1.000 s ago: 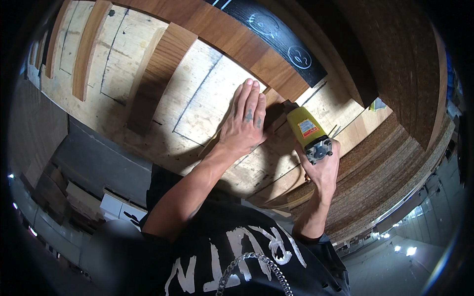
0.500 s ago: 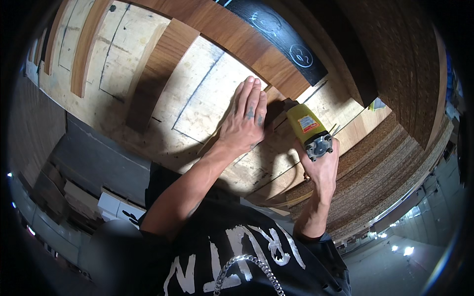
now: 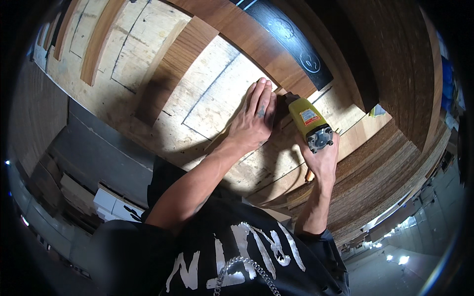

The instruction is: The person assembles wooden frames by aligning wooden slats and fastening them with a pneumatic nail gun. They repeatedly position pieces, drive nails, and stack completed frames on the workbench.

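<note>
My left hand lies flat, fingers stretched out together, on a short brown wood strip that is mostly hidden and shaded. Its fingertips reach the edge of a long brown board, which runs diagonally across the bench. My right hand is wrapped round the grip of a yellow-green nail gun. The gun's dark nose points at the place where strip and board meet, just right of my left fingers. Whether the nose touches the wood, I cannot tell.
A second brown crosspiece meets the long board farther left. Loose wood strips lie at the far left of the pale, pencil-marked bench. Behind the board is a black piece with chalk marks. Stacked boards rise at the right.
The bench and board appear shifted slightly right in the view. The nail gun's nose has come a little closer to the board and my left fingers. My left hand stays pressed on the strip.
</note>
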The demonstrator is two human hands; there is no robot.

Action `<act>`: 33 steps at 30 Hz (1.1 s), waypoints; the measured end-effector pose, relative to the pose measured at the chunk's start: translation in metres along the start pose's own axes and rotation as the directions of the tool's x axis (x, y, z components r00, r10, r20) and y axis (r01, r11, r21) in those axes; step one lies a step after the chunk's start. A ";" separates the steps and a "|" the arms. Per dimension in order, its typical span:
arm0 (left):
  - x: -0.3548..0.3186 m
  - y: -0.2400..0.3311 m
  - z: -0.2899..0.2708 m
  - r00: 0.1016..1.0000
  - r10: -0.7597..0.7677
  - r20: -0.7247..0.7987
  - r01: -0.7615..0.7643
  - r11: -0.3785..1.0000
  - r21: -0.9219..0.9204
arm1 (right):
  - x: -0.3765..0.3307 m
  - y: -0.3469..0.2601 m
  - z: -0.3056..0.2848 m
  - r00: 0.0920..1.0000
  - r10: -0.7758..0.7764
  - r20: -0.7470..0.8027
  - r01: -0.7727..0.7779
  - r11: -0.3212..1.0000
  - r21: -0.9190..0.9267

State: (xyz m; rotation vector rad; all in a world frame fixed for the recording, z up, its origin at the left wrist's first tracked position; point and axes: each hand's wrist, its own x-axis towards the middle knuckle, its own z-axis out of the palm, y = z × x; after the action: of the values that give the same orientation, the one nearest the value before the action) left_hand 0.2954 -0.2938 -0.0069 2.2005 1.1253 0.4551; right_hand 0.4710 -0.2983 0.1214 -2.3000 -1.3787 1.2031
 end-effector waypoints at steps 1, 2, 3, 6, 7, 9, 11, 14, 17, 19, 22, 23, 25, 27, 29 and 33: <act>-0.001 0.000 -0.001 1.000 0.001 0.023 -0.001 1.000 0.016 | 0.001 0.001 0.000 1.000 0.005 0.004 -0.005 1.000 0.008; -0.001 0.000 -0.002 0.999 0.001 0.047 -0.003 1.000 0.031 | 0.001 0.002 0.001 1.000 0.010 0.008 -0.010 1.000 0.016; -0.001 0.000 -0.003 0.999 -0.001 0.042 0.000 0.999 0.032 | 0.001 0.002 0.001 1.000 0.016 0.012 -0.016 1.000 0.025; -0.001 0.001 -0.004 1.000 -0.002 0.024 0.001 0.999 0.038 | 0.001 -0.001 0.001 1.000 0.011 0.012 -0.011 0.999 -0.035; -0.001 0.002 -0.005 1.000 0.001 0.015 -0.002 0.999 0.047 | 0.001 -0.003 0.000 1.000 0.008 0.011 -0.007 0.999 -0.033; -0.002 0.005 -0.008 1.000 0.002 -0.004 -0.002 0.998 0.059 | -0.001 -0.005 0.000 1.000 0.006 0.004 -0.006 1.000 -0.024; -0.001 0.003 -0.007 0.999 0.015 -0.048 -0.011 0.997 0.070 | -0.001 -0.007 0.002 1.000 0.029 0.002 -0.029 0.997 -0.066; -0.002 0.003 -0.004 0.998 0.037 -0.046 -0.033 0.996 0.079 | -0.020 0.000 0.011 0.995 0.076 -0.064 -0.078 0.997 -0.024; 0.001 0.007 -0.012 0.988 -0.047 0.145 0.003 0.957 0.290 | -0.057 0.007 0.021 0.928 0.274 -0.253 -0.230 0.955 0.189; 0.002 0.010 -0.009 0.998 -0.044 0.047 0.040 0.997 0.069 | -0.083 0.013 0.027 0.883 0.417 -0.214 -0.345 0.887 0.306; 0.002 0.012 -0.005 0.998 0.030 0.050 -0.040 0.975 0.220 | -0.107 0.031 0.049 0.855 0.497 -0.148 -0.458 0.858 0.232; 0.004 0.014 -0.006 0.997 0.049 0.059 -0.065 0.953 0.296 | -0.113 0.039 0.060 0.863 0.463 -0.200 -0.406 0.873 0.270; 0.006 0.017 -0.010 0.980 0.148 0.135 -0.190 0.903 0.386 | -0.117 0.049 0.072 0.840 0.512 -0.181 -0.414 0.819 0.396; 0.015 0.017 -0.015 0.941 0.260 0.216 -0.334 0.811 0.480 | -0.118 0.050 0.073 0.838 0.506 -0.202 -0.404 0.826 0.393; 0.027 0.026 -0.020 0.906 0.287 0.312 -0.417 0.736 0.534 | -0.117 0.053 0.074 0.831 0.517 -0.203 -0.410 0.818 0.403; 0.039 0.041 -0.015 0.843 0.302 0.446 -0.536 0.402 0.742 | -0.120 0.054 0.077 0.833 0.508 -0.219 -0.395 0.823 0.408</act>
State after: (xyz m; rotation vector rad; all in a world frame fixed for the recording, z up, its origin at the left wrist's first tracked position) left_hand 0.3348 -0.2750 0.0324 3.3456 0.6508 -0.2982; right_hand 0.4213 -0.4417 0.1070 -2.4826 -0.4575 1.0128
